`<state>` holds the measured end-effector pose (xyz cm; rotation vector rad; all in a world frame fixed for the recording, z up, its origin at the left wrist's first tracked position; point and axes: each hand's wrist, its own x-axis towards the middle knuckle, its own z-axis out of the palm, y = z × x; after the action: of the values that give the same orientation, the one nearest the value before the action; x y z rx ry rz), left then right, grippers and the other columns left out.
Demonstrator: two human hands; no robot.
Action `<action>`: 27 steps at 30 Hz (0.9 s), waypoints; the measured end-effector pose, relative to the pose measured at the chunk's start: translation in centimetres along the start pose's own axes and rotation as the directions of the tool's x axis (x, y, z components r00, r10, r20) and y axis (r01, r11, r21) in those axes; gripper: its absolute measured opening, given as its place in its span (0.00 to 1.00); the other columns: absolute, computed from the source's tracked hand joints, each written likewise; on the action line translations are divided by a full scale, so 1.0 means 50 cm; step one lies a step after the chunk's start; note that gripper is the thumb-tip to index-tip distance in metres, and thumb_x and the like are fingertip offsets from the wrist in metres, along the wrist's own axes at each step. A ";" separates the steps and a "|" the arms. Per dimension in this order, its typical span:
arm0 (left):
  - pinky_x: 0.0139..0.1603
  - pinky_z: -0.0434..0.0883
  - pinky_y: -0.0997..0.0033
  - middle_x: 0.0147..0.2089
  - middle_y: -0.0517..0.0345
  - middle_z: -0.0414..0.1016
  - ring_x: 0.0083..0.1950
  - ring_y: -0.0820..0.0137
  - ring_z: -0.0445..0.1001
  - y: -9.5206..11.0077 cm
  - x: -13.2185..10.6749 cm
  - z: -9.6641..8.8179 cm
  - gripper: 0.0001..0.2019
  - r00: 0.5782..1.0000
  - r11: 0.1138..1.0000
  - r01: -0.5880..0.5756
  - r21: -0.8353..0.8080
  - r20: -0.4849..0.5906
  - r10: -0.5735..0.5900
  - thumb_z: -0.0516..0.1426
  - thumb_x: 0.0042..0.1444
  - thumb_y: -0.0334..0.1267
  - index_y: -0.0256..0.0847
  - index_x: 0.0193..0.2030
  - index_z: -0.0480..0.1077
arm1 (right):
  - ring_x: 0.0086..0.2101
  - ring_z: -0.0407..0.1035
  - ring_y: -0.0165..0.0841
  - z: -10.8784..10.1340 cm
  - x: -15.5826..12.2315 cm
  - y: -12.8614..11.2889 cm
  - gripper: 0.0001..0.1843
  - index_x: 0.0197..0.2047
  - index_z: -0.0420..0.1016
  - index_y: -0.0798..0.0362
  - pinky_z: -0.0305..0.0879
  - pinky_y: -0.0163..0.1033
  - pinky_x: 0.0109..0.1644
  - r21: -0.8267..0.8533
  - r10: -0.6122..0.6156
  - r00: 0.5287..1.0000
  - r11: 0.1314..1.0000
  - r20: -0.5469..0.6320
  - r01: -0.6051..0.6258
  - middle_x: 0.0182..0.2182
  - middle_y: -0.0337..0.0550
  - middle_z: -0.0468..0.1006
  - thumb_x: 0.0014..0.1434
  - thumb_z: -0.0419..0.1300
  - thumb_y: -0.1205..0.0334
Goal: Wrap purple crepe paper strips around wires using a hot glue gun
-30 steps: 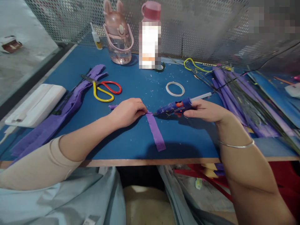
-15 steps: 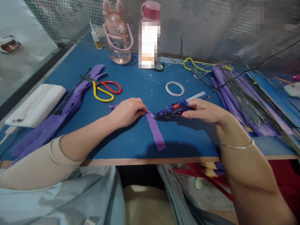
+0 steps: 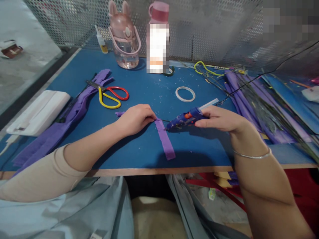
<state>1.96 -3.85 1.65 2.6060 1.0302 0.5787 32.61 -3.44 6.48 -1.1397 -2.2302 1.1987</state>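
A narrow purple strip lies on the blue tabletop, slanting toward me. My left hand pinches its upper end, where a thin dark stem passes across; a small purple bit pokes out left of this hand. My right hand is wrapped around a blue hot glue gun with a red light lit and a clear glue stick out of its back. The gun's nozzle is at the strip's right edge, a little below my left fingertips; whether it touches, I cannot tell.
Scissors with red and yellow handles rest beside purple material and a white device on the left. A tape roll lies ahead. Bottles stand at the back; purple bundles and stems are at right.
The glue gun's nozzle has moved slightly down along the purple strip, away from my left fingertips. My left hand stays where it was, still pinching.
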 end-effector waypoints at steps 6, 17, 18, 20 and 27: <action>0.47 0.71 0.61 0.45 0.47 0.75 0.46 0.61 0.73 0.001 -0.003 0.005 0.15 0.998 0.989 0.064 0.133 0.007 -0.066 0.56 0.61 0.34 0.38 0.54 0.73 | 0.31 0.69 0.35 -0.021 0.003 0.039 0.27 0.43 0.79 0.52 0.65 0.41 0.35 -0.054 -0.039 0.973 0.998 -0.229 0.028 0.36 0.46 0.79 0.56 0.58 0.37; 0.52 0.68 0.58 0.44 0.51 0.78 0.46 0.62 0.75 0.025 -0.005 -0.023 0.10 0.994 0.973 0.042 0.226 0.089 -0.063 0.51 0.62 0.35 0.39 0.45 0.71 | 0.52 0.66 0.52 -0.012 0.090 0.114 0.28 0.66 0.60 0.53 0.66 0.56 0.50 -0.789 0.089 0.934 0.511 -0.346 -0.341 0.56 0.58 0.70 0.63 0.47 0.59; 0.46 0.69 0.62 0.40 0.52 0.77 0.41 0.64 0.75 0.031 -0.007 -0.029 0.10 0.991 0.974 0.084 0.209 0.085 -0.104 0.50 0.62 0.36 0.39 0.46 0.70 | 0.53 0.66 0.53 -0.011 0.091 0.109 0.29 0.67 0.58 0.53 0.66 0.57 0.51 -0.799 0.104 0.931 0.486 -0.351 -0.355 0.59 0.58 0.68 0.63 0.47 0.59; 0.35 0.67 0.68 0.34 0.55 0.75 0.33 0.67 0.73 0.042 -0.012 -0.043 0.12 0.986 0.980 0.150 0.129 0.051 -0.158 0.50 0.62 0.38 0.39 0.49 0.68 | 0.56 0.62 0.56 -0.009 0.089 0.093 0.33 0.69 0.54 0.55 0.64 0.61 0.52 -0.801 0.092 0.919 0.461 -0.384 -0.381 0.65 0.58 0.61 0.61 0.49 0.61; 0.21 0.55 0.77 0.24 0.64 0.62 0.22 0.77 0.58 0.066 -0.021 -0.082 0.12 0.958 0.657 0.285 -0.698 0.236 -0.165 0.46 0.62 0.40 0.39 0.41 0.68 | 0.44 0.73 0.40 0.029 0.089 -0.016 0.17 0.48 0.77 0.57 0.67 0.45 0.51 -0.508 -0.131 0.917 0.857 -0.376 -0.086 0.45 0.51 0.80 0.62 0.51 0.62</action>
<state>1.32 -6.50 6.27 1.7476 0.8231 0.5644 28.63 -0.91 6.04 -1.3912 -2.2726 0.2891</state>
